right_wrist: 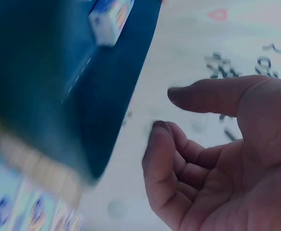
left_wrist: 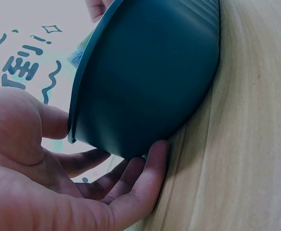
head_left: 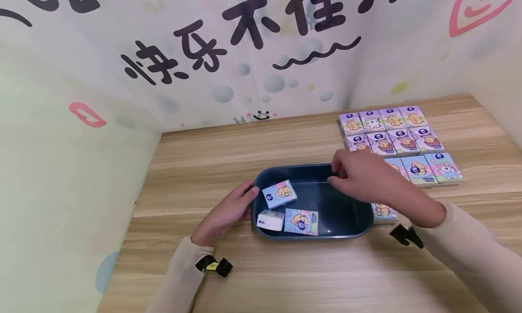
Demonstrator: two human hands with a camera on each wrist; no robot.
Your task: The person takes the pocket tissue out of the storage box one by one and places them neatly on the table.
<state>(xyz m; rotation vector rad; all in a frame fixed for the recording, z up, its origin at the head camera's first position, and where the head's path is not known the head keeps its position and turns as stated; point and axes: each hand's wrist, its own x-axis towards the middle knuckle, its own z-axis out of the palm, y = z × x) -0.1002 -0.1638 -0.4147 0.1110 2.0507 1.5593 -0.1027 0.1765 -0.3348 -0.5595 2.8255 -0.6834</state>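
Observation:
A dark blue plastic bin (head_left: 326,204) stands on the table, its outer wall (left_wrist: 145,82) filling much of the left wrist view. My left hand (head_left: 230,209) grips its left end, thumb at the rim and fingers curled against the outside. Inside lie three small tissue packs with cartoon prints: one tilted near the back left (head_left: 280,194), one showing its white side (head_left: 271,220), and one flat at the front (head_left: 301,222). Over the bin's right back rim is my right hand (head_left: 363,175), fingers loosely bent, thumb (right_wrist: 203,96) apart from them, nothing between.
To the right, several more tissue packs (head_left: 403,141) lie in rows, purple ones behind and blue ones nearer. My right forearm crosses over part of them. A printed white cloth (head_left: 261,77) hangs along the back edge of the wooden table (head_left: 228,150).

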